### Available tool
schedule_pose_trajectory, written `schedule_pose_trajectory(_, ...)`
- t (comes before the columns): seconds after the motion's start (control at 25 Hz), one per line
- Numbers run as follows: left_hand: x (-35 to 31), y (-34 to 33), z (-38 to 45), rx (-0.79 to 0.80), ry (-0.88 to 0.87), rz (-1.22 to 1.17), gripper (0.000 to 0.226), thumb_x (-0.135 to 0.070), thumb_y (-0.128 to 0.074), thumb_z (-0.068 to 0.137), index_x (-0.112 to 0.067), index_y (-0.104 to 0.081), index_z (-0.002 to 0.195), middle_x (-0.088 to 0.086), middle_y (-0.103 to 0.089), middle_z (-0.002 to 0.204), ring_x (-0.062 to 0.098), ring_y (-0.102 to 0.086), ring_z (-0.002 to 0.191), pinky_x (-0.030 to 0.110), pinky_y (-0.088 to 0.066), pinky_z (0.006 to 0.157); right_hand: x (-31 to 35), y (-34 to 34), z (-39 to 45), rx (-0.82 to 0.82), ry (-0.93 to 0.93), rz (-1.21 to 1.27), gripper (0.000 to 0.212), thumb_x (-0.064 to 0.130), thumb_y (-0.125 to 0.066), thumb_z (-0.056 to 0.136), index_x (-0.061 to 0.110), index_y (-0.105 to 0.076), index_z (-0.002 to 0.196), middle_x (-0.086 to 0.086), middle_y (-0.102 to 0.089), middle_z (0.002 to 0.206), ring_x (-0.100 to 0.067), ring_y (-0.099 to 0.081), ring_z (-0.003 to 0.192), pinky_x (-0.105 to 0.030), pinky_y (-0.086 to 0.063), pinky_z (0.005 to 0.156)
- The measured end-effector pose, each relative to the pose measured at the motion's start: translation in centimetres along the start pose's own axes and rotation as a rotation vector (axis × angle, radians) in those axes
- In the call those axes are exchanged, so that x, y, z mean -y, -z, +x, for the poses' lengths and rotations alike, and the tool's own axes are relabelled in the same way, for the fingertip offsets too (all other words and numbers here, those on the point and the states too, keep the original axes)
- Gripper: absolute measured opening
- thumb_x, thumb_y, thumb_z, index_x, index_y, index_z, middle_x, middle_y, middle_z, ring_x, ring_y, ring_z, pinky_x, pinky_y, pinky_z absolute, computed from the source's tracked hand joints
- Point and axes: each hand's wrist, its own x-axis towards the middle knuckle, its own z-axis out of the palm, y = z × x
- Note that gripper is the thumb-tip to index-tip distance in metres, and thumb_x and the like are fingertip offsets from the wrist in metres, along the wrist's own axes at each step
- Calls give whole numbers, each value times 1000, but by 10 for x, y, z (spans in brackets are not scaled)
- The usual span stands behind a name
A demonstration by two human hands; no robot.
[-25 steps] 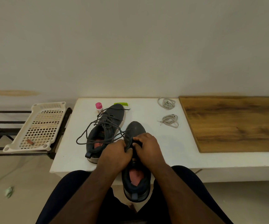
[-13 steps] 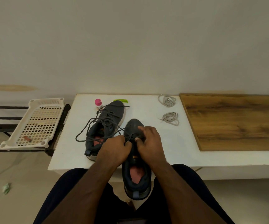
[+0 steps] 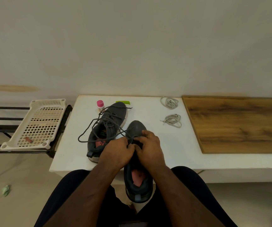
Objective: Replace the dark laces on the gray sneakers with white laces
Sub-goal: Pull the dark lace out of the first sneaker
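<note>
Fingers of both hands — left hand (image 3: 118,152), right hand (image 3: 150,145) — pinch near sneaker's (image 3: 137,177) dark lace (image 3: 132,141).

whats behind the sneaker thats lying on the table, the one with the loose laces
Behind the far sneaker, near the wall, stand a small pink-capped bottle and a green object on the white table. The sneaker's toe hides the green object's lower edge; what it is cannot be told.
</note>
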Motion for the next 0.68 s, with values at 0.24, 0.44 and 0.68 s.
schedule_pose_trajectory(0.24,-1,2,-1,-3,8,-13,32,-34,-47,96,-20,-41,68,-3,-49,64,10,-45,58,25,-29,52,-6,7,5,-288,-188,316,11,13,-57,94,21,-63,98,2,-54,110,-12,-54,99,-40,-53,91)
schedule_pose_trajectory(0.44,0,1,0,-2,9,2,31,-38,-48,96,-21,-43,70,-2,-53,67,10,-49,60,26,-30,52,0,-2,-1,-12,-17,15,22,23,-60,94,23,-72,113,0,-45,142,-21,-36,134,-26,-31,106)
schedule_pose_trajectory(0.68,0,0,0,4,-6,-3,31,-37,-49,96,-21,-44,71,-3,-52,66,9,-47,58,24,-30,51,-2,1,1,0,-34,21,26,25,-58,95,24,-69,118,2,-46,141,-19,-37,133,-31,-36,106)
